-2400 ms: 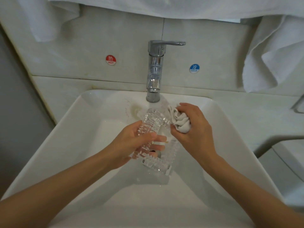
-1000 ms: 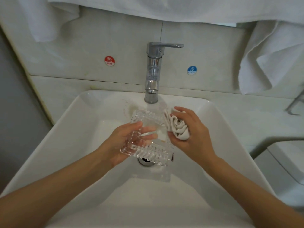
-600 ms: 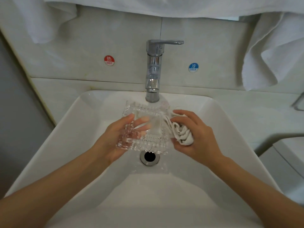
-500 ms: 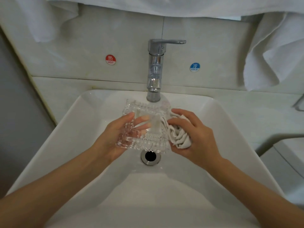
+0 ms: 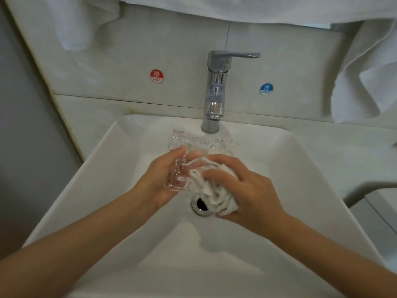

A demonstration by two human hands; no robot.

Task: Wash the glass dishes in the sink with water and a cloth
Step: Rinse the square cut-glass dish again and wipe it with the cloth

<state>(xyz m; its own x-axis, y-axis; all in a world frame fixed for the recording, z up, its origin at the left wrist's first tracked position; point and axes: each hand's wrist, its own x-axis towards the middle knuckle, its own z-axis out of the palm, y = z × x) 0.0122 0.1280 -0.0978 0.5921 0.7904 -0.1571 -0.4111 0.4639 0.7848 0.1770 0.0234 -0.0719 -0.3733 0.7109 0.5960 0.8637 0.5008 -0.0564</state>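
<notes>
A clear, ribbed square glass dish (image 5: 189,143) sits tilted in the middle of the white sink (image 5: 103,168), its far edge under the spout. My left hand (image 5: 163,177) grips the dish's left side, thumb on top. My right hand (image 5: 247,190) holds a bunched white cloth (image 5: 217,194) and presses it onto the dish's near right part. The cloth and my fingers hide much of the dish.
The chrome tap (image 5: 214,93) stands at the sink's back, lever pointing right. The drain (image 5: 202,205) lies just below my hands. White towels (image 5: 365,78) hang at the upper right and along the top. Red hot (image 5: 156,75) and blue cold (image 5: 266,89) stickers mark the wall.
My right hand with the cloth has moved left and down onto the dish. My left hand has kept its grip while the dish turned flatter and shifted toward the tap.
</notes>
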